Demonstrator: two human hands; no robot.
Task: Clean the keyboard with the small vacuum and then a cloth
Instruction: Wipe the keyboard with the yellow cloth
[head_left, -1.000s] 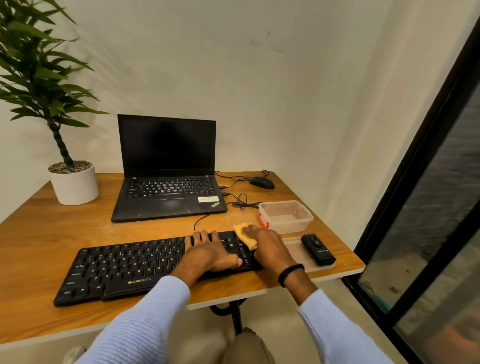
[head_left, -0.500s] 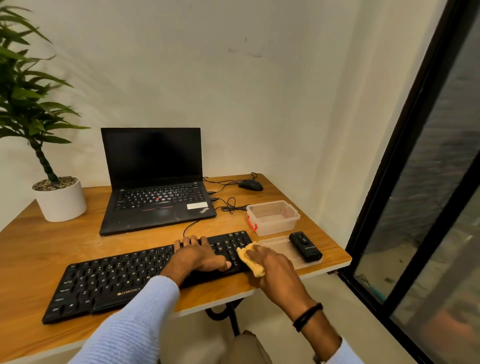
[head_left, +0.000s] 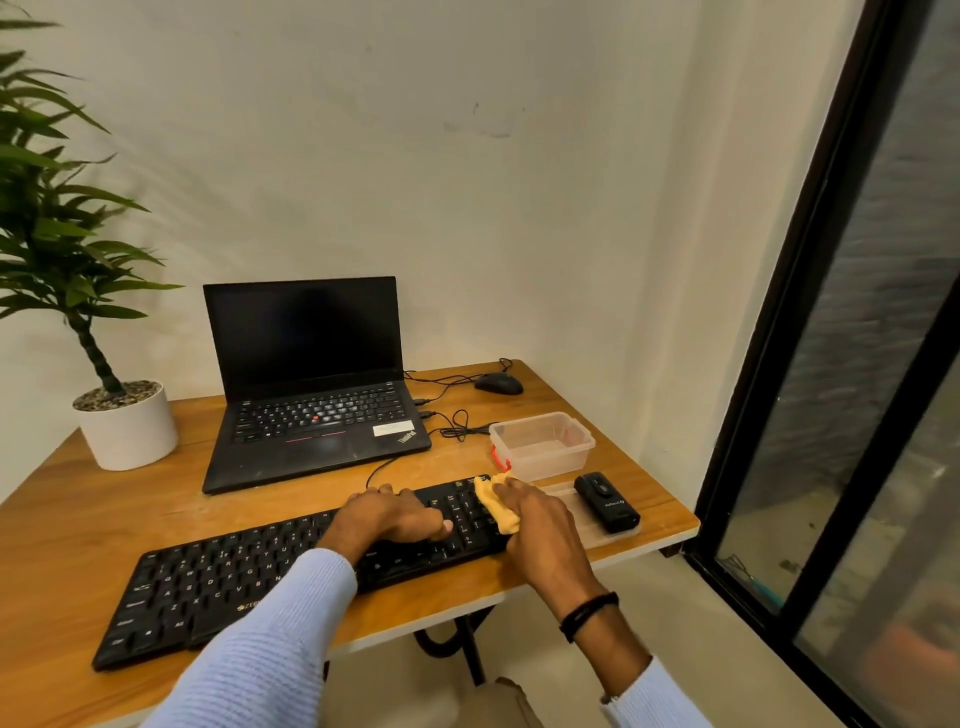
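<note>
My left hand (head_left: 387, 517) lies flat on the keyboard (head_left: 218, 577), fingers (head_left: 395, 498) stretched out. My right hand (head_left: 540, 525) grips the cloth (head_left: 497, 508), fingers curled round it, pressing it on the keyboard's right end. Keyboard lies along the surface's (head_left: 104, 509) front edge. Vacuum (head_left: 606, 501) sits just right of it on a clear lid (head_left: 563, 493).

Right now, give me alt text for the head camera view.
A person's right hand holds a yellow cloth against the right end of a black keyboard while the left hand rests on the keys. A small black vacuum lies to the right; an open laptop sits behind.
</note>
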